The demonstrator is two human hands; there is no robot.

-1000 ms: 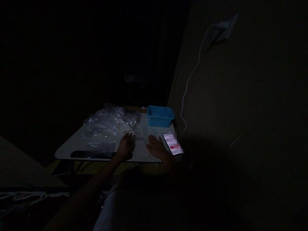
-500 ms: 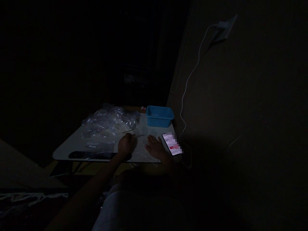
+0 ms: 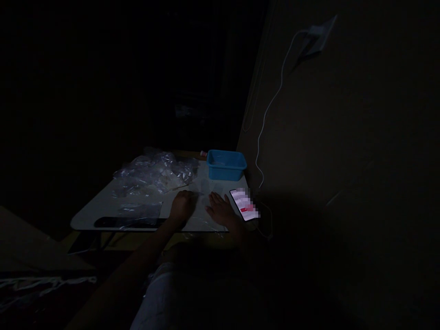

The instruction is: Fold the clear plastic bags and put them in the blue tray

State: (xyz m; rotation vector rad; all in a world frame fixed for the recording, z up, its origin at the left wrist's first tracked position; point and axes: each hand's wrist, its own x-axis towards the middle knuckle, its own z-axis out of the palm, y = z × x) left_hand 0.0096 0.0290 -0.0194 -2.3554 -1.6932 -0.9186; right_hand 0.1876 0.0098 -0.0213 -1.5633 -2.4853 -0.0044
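In dim light, my left hand (image 3: 182, 207) is closed over the white table (image 3: 99, 204); whatever its fingers hold is too dark to make out. My right hand (image 3: 221, 210) lies flat with its fingers spread, on or just over thin clear plastic (image 3: 202, 222) near the front edge. A heap of clear plastic bags (image 3: 154, 169) covers the back left of the table. Another flat clear bag (image 3: 140, 211) lies left of my left hand. Right of my right hand is a phone (image 3: 243, 204) with its screen lit.
A blue basket (image 3: 227, 173) stands at the table's back right, beside a small pinkish item (image 3: 203, 153). From a wall socket (image 3: 318, 36), a white cable (image 3: 264, 119) hangs down toward the phone. A dark slot (image 3: 106, 222) runs along the front edge.
The whole view has shifted slightly. My left hand has turned a little, and the clear strip seen by its fingers before is now hard to see. My right hand stays flat.
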